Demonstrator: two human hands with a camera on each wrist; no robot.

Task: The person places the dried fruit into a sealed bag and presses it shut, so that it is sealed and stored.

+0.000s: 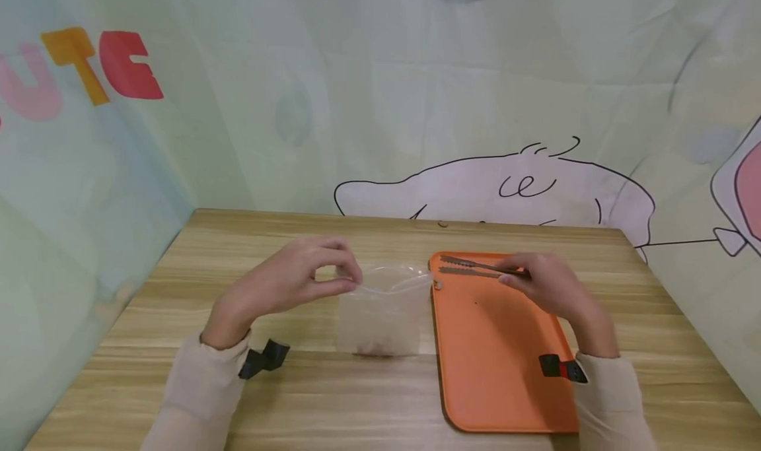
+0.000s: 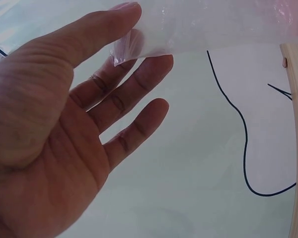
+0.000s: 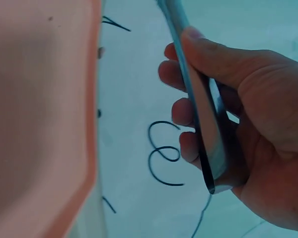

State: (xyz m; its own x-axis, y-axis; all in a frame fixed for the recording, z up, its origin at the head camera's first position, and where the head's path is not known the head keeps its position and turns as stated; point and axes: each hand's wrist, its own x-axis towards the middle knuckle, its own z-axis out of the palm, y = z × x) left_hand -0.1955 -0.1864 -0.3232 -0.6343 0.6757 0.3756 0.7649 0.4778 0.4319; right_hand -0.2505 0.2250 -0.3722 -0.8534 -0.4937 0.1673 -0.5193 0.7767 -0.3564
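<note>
A clear plastic bag (image 1: 380, 319) stands with its mouth spread and a little reddish-brown matter at its bottom. My left hand (image 1: 297, 276) pinches the bag's left upper edge between thumb and index finger; in the left wrist view that hand (image 2: 84, 104) has its other fingers loosely extended beside the film (image 2: 188, 25). Metal tongs (image 1: 475, 270) are in my right hand (image 1: 549, 284), their serrated tips apart, pointing left beside the bag's right corner. The right wrist view shows the hand (image 3: 238, 99) with thumb and fingers around the tongs (image 3: 206, 114).
An orange tray (image 1: 499, 372) lies on the wooden table (image 1: 333, 405) under the tongs, right of the bag. A small brownish piece (image 1: 438, 284) is at the tray's upper left rim. A printed cloth hangs behind the table.
</note>
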